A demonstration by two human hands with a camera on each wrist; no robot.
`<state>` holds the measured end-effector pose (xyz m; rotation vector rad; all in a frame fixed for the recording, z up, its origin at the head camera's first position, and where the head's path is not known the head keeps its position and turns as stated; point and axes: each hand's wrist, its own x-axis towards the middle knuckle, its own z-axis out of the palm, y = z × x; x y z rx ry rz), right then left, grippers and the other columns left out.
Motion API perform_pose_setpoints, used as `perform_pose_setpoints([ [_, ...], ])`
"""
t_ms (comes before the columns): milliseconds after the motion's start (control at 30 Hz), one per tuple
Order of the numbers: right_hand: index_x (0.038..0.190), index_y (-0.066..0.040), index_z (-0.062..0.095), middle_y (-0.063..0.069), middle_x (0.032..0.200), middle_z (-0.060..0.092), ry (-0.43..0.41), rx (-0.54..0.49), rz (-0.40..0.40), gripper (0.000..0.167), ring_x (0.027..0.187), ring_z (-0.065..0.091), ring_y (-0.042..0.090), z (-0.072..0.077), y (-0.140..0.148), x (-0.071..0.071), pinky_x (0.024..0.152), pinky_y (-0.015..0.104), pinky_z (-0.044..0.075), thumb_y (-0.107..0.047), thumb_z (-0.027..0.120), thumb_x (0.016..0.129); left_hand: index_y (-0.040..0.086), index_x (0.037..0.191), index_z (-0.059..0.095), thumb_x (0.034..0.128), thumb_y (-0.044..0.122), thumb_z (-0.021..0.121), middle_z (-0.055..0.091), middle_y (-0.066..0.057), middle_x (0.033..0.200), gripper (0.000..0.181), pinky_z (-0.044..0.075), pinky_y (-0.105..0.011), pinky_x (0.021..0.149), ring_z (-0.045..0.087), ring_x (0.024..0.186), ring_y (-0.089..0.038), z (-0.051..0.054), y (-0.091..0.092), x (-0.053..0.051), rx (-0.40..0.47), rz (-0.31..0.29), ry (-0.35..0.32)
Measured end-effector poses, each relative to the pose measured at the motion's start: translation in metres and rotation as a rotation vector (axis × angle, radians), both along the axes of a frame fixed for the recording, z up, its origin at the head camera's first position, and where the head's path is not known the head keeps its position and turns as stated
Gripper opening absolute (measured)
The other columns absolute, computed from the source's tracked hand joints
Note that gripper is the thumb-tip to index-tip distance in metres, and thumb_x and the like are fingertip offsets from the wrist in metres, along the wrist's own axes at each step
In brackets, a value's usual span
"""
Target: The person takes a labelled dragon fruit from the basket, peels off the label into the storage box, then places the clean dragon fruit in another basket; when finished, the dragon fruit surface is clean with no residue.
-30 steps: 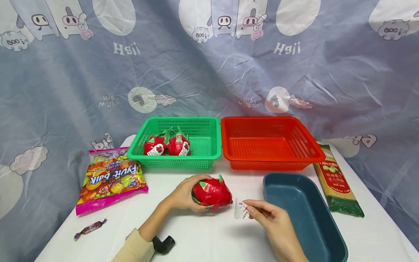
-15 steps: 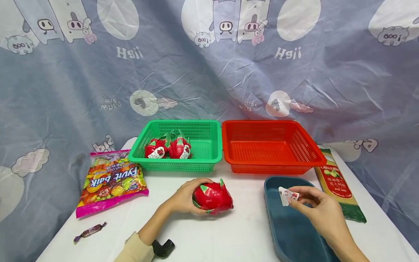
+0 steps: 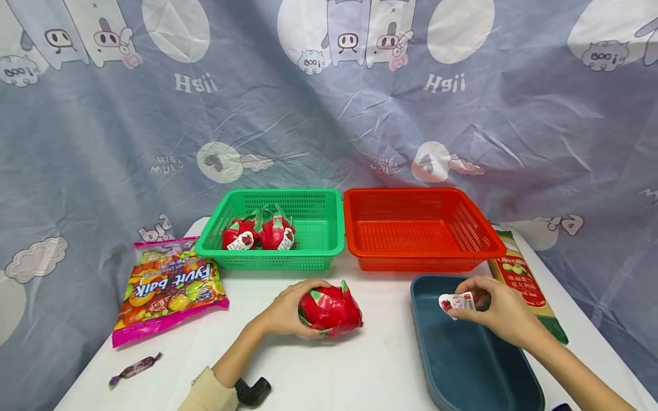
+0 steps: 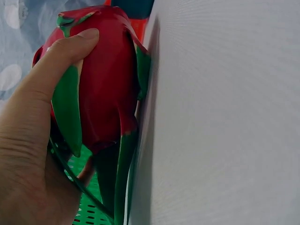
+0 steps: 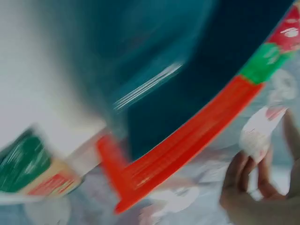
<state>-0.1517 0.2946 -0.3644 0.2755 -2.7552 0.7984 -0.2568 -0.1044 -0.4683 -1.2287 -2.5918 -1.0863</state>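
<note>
Tabletop point(image 3: 380, 365), dragon fruit point(image 3: 336, 311) crosswise, tip point(image 3: 361, 324) rightward

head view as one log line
left hand: grips rounded red-green dragon fruit; right hand: pinches white printed label; label: above blue rectangular plastic tub

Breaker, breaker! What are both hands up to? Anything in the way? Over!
Left hand: gripping dragon fruit. Right hand: pinching printed label above blue tray. No obstacle seen between label and tray.

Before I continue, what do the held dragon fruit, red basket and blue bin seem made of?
Held dragon fruit: glossy, perhaps coated foam or plastic, given bright highlights.
Red basket: likely molded plastic, shiny, with perforated walls.
Blue bin: probably smooth plastic, with soft reflections.
</note>
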Motion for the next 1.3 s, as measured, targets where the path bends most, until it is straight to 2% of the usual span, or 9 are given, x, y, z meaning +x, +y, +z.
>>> perform_pose_setpoints([
  [133,0.088,-0.019,0.060,-0.006,0.077,0.052,0.054,0.047,0.141,0.040,0.067,0.047,0.011,-0.007,0.020,-0.014,0.056,0.022,0.044,-0.033,0.085,0.061,0.041,0.130,0.038,0.0563,0.050,0.083,0.044,0.021,0.127,0.087,0.044,-0.041,0.086,0.043,0.114,-0.006,0.000,0.001,-0.001,0.005,-0.010,0.003],
  [200,0.086,-0.021,0.059,-0.007,0.077,0.050,0.035,0.067,0.191,0.038,0.069,0.046,0.010,-0.011,0.027,-0.020,0.057,0.022,0.044,-0.034,0.085,0.061,0.041,0.130,0.039,0.0565,0.051,0.082,0.045,0.021,0.127,0.086,0.044,-0.042,0.087,0.044,0.114,-0.007,0.000,0.000,-0.001,0.005,-0.013,0.004],
  [367,0.084,-0.024,0.056,-0.006,0.077,0.049,-0.090,0.071,0.320,0.035,0.073,0.045,0.011,-0.021,0.033,-0.029,0.055,0.022,0.043,-0.039,0.081,0.065,0.042,0.130,0.038,0.0559,0.052,0.082,0.044,0.023,0.126,0.086,0.042,-0.044,0.087,0.044,0.113,-0.007,0.001,0.000,-0.001,0.000,0.004,-0.003],
  [467,0.085,-0.023,0.055,-0.006,0.077,0.051,-0.164,0.032,0.429,0.034,0.072,0.046,0.013,-0.028,0.033,-0.033,0.054,0.022,0.043,-0.037,0.080,0.068,0.044,0.129,0.038,0.0558,0.051,0.082,0.044,0.024,0.126,0.086,0.041,-0.044,0.087,0.042,0.114,-0.007,0.002,0.000,0.000,-0.002,0.012,-0.011],
  [567,0.085,-0.021,0.055,-0.004,0.076,0.053,-0.196,-0.014,0.515,0.032,0.069,0.047,0.013,-0.036,0.034,-0.035,0.053,0.022,0.041,-0.034,0.080,0.069,0.044,0.130,0.038,0.0559,0.051,0.083,0.043,0.023,0.127,0.087,0.041,-0.044,0.088,0.042,0.114,-0.007,0.002,0.001,0.000,-0.005,0.011,-0.013],
  [733,0.084,-0.020,0.056,-0.003,0.075,0.052,-0.206,-0.036,0.518,0.031,0.067,0.047,0.013,-0.053,0.034,-0.038,0.053,0.022,0.040,-0.032,0.081,0.069,0.043,0.130,0.038,0.0557,0.050,0.083,0.044,0.022,0.127,0.087,0.041,-0.044,0.088,0.042,0.114,-0.008,0.002,0.000,0.000,-0.004,0.010,-0.015],
  [933,0.081,-0.025,0.055,-0.008,0.074,0.049,-0.158,0.028,0.480,0.035,0.069,0.044,0.009,-0.071,0.033,-0.038,0.055,0.020,0.038,-0.041,0.081,0.065,0.042,0.131,0.037,0.0558,0.050,0.083,0.044,0.021,0.128,0.088,0.043,-0.043,0.087,0.042,0.114,-0.010,0.000,0.000,0.001,-0.004,0.009,-0.018],
  [1133,0.082,-0.027,0.054,-0.013,0.075,0.050,-0.108,0.086,0.497,0.037,0.073,0.042,0.005,-0.083,0.033,-0.039,0.058,0.020,0.035,-0.043,0.081,0.064,0.043,0.131,0.037,0.0555,0.051,0.083,0.043,0.021,0.128,0.088,0.042,-0.044,0.087,0.042,0.114,-0.010,-0.001,-0.001,0.000,-0.007,0.012,-0.019],
  [1300,0.084,-0.025,0.053,-0.013,0.076,0.050,-0.148,0.108,0.505,0.039,0.074,0.043,0.006,-0.092,0.030,-0.039,0.060,0.020,0.034,-0.045,0.080,0.064,0.043,0.130,0.037,0.0556,0.050,0.083,0.043,0.022,0.128,0.088,0.044,-0.042,0.086,0.041,0.114,-0.009,-0.001,0.000,0.001,-0.002,0.012,-0.019],
])
